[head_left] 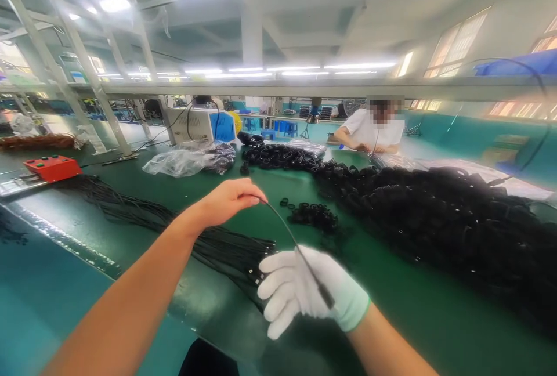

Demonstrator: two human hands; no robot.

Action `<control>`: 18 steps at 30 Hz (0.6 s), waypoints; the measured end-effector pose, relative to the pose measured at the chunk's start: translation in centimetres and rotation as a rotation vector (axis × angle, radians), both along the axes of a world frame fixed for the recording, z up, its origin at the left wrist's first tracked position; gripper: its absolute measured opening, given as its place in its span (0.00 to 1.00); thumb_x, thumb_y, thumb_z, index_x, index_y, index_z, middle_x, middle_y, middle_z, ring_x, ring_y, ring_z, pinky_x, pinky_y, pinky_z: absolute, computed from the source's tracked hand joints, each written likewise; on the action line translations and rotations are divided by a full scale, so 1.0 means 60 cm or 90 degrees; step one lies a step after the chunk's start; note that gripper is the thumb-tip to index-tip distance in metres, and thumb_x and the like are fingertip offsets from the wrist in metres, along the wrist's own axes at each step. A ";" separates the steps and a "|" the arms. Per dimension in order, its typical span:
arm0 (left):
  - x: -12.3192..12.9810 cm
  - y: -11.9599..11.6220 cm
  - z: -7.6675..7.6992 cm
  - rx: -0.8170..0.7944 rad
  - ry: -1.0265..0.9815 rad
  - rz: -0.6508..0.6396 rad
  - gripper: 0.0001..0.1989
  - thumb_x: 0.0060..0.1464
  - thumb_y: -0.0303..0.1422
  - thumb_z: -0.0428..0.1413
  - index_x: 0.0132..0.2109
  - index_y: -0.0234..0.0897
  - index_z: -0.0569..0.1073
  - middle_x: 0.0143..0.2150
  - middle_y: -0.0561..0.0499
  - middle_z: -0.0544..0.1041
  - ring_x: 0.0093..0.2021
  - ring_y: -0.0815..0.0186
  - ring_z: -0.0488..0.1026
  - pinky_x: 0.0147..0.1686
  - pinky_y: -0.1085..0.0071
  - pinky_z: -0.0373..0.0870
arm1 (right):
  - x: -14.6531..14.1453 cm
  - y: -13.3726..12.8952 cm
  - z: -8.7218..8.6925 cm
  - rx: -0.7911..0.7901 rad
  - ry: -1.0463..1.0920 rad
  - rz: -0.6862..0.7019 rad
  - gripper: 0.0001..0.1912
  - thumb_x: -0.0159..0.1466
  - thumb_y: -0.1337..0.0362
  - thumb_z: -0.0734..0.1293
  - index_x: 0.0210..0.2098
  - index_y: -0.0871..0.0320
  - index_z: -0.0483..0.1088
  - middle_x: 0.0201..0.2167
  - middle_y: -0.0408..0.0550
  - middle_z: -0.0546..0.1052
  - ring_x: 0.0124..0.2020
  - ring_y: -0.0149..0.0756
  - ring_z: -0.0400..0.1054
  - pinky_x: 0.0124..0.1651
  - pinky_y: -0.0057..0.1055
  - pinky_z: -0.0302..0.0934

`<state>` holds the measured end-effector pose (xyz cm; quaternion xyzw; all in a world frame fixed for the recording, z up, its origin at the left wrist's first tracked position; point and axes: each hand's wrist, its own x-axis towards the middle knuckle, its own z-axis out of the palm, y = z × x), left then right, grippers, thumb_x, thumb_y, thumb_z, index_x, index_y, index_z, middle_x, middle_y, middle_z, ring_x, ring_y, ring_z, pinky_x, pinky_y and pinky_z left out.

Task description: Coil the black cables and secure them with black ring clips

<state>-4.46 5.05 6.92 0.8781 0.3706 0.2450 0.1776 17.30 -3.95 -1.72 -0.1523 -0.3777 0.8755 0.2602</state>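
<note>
A thin black cable (286, 225) is pinched at its upper end by my bare left hand (232, 201). From there it curves down to the right, across my right hand (304, 289), which wears a white glove. The cable's thicker black end lies in front of the gloved palm near the wrist. The gloved fingers are stretched out to the left and apart, not wrapped round the cable. Behind and left of the glove, a long bundle of black cables (226, 251) with small metallic tips lies on the green table (261, 187).
A small pile of black rings (315, 216) lies beyond my hands. Large heaps of black coiled cables (418, 219) cover the right side. At the left are a red control box (52, 168) and plastic bags (187, 158). A person (369, 132) sits across the table.
</note>
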 end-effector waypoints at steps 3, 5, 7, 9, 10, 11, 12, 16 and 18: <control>-0.003 0.008 -0.014 0.010 0.043 -0.003 0.12 0.57 0.34 0.49 0.41 0.44 0.78 0.33 0.53 0.70 0.32 0.68 0.67 0.36 0.74 0.63 | 0.011 -0.003 -0.014 -0.037 0.013 -0.022 0.33 0.61 0.42 0.52 0.49 0.63 0.65 0.40 0.56 0.75 0.37 0.45 0.73 0.39 0.50 0.64; 0.000 0.002 -0.021 0.044 0.074 0.027 0.12 0.57 0.34 0.49 0.41 0.45 0.78 0.33 0.53 0.71 0.34 0.66 0.68 0.40 0.71 0.63 | 0.016 -0.004 -0.023 -0.031 0.021 0.011 0.28 0.61 0.48 0.57 0.49 0.65 0.65 0.40 0.57 0.76 0.36 0.46 0.73 0.35 0.46 0.66; 0.013 -0.016 -0.027 0.085 0.100 0.041 0.12 0.55 0.35 0.52 0.44 0.46 0.77 0.37 0.52 0.73 0.40 0.62 0.68 0.48 0.64 0.60 | 0.015 -0.007 -0.031 -0.030 0.028 0.055 0.21 0.60 0.58 0.60 0.47 0.67 0.66 0.37 0.58 0.77 0.34 0.45 0.74 0.33 0.42 0.68; 0.034 -0.043 -0.036 0.086 0.120 -0.019 0.13 0.53 0.36 0.55 0.46 0.48 0.75 0.40 0.52 0.75 0.46 0.60 0.67 0.57 0.58 0.49 | 0.009 -0.013 -0.036 -0.052 0.035 0.074 0.18 0.61 0.63 0.59 0.46 0.69 0.66 0.35 0.58 0.77 0.34 0.44 0.74 0.32 0.41 0.68; 0.047 -0.056 -0.042 0.074 0.125 -0.068 0.12 0.53 0.35 0.55 0.46 0.49 0.75 0.40 0.53 0.76 0.46 0.60 0.67 0.59 0.57 0.43 | 0.006 -0.017 -0.037 -0.069 0.040 0.078 0.18 0.61 0.63 0.58 0.45 0.70 0.66 0.34 0.58 0.77 0.34 0.44 0.74 0.32 0.41 0.68; 0.059 -0.068 -0.047 0.061 0.126 -0.114 0.10 0.53 0.34 0.55 0.43 0.49 0.76 0.38 0.54 0.76 0.45 0.62 0.68 0.60 0.57 0.40 | 0.003 -0.021 -0.039 -0.085 0.045 0.082 0.19 0.61 0.62 0.58 0.46 0.70 0.66 0.34 0.58 0.77 0.34 0.45 0.74 0.32 0.41 0.68; 0.069 -0.078 -0.053 0.054 0.122 -0.148 0.08 0.54 0.33 0.54 0.39 0.48 0.77 0.34 0.55 0.76 0.42 0.63 0.68 0.60 0.59 0.40 | 0.001 -0.024 -0.040 -0.099 0.047 0.085 0.19 0.61 0.61 0.58 0.46 0.70 0.66 0.34 0.58 0.77 0.34 0.46 0.74 0.32 0.42 0.68; 0.091 -0.084 -0.060 0.092 0.120 -0.174 0.09 0.55 0.31 0.53 0.29 0.44 0.76 0.29 0.55 0.74 0.37 0.65 0.66 0.54 0.64 0.51 | -0.006 -0.029 -0.046 -0.112 0.045 0.095 0.21 0.61 0.60 0.58 0.47 0.70 0.65 0.35 0.58 0.77 0.36 0.46 0.74 0.34 0.42 0.68; 0.095 -0.077 -0.053 0.121 0.145 -0.163 0.10 0.56 0.31 0.52 0.29 0.43 0.76 0.29 0.54 0.74 0.38 0.65 0.66 0.52 0.64 0.52 | -0.009 -0.026 -0.054 -0.100 0.054 0.103 0.19 0.60 0.63 0.59 0.46 0.71 0.65 0.36 0.59 0.77 0.37 0.46 0.74 0.35 0.42 0.68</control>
